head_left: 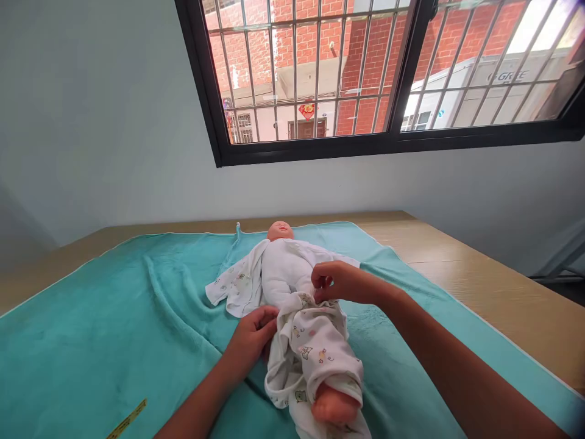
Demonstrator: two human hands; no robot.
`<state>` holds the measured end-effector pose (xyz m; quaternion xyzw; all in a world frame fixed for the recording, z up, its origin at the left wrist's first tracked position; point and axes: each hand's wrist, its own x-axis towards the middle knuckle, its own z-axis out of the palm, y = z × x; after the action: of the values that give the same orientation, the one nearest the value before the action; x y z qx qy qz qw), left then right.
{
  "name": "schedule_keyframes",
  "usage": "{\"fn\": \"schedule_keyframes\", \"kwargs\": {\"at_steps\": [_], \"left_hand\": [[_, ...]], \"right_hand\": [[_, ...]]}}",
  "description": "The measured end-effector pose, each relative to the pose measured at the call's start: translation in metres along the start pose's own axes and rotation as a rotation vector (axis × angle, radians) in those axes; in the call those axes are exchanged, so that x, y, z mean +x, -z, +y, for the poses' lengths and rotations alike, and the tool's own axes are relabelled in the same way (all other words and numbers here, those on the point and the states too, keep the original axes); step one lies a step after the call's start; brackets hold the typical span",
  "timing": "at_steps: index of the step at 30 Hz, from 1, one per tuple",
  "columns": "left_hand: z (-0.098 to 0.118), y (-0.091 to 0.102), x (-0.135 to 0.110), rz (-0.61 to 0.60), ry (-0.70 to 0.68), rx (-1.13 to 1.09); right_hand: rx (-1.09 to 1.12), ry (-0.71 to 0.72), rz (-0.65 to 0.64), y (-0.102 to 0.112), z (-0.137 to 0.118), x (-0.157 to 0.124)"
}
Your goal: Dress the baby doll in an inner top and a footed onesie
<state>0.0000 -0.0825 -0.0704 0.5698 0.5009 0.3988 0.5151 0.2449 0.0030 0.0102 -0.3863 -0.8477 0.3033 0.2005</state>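
A baby doll [280, 230] lies on its back, head toward the wall, its torso in a white cloth body. An open white printed baby shirt [240, 277] is spread under and around its arms. White baby pants [320, 341] with small animal prints are bunched over its legs, and one bare foot [336, 405] sticks out of a leg opening near me. My right hand [338, 281] pinches the upper edge of the pants at the doll's thigh. On the other side, my left hand [256, 332] is closed on the pants' left edge, its fingertips partly hidden.
A teal blanket [114, 329] with folds covers much of the wooden table [439, 250]. At the lower left lies a yellow strip [128, 419] with dark print. Behind the table stand a pale wall [114, 122] and a barred window with a black frame [311, 152].
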Motion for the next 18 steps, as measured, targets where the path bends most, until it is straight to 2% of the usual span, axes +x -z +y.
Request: {"fn": "schedule_keyframes", "kwargs": {"at_steps": [2, 5, 8, 10, 13, 16, 18], "left_hand": [[0.003, -0.004, -0.004, -0.130, 0.047, -0.038], [0.008, -0.006, -0.009, -0.271, 0.054, -0.011], [0.014, -0.005, -0.012, -0.349, 0.045, 0.092], [0.016, -0.005, -0.013, -0.358, -0.005, 0.169], [0.015, -0.004, -0.013, -0.264, -0.183, 0.218], [0.008, -0.003, -0.009, 0.011, -0.346, 0.254], [0.002, -0.004, -0.005, 0.186, -0.357, 0.306]], "right_hand": [[-0.007, 0.046, 0.007, -0.002, -0.003, 0.000], [-0.005, 0.057, -0.071, -0.001, -0.006, -0.001], [-0.003, 0.018, -0.148, 0.002, -0.006, -0.002], [-0.005, 0.026, -0.160, 0.003, -0.006, -0.002], [-0.011, 0.076, -0.148, 0.003, -0.006, -0.002], [-0.052, 0.121, -0.125, -0.001, -0.008, -0.002], [-0.128, 0.162, -0.071, -0.004, -0.008, -0.002]]}}
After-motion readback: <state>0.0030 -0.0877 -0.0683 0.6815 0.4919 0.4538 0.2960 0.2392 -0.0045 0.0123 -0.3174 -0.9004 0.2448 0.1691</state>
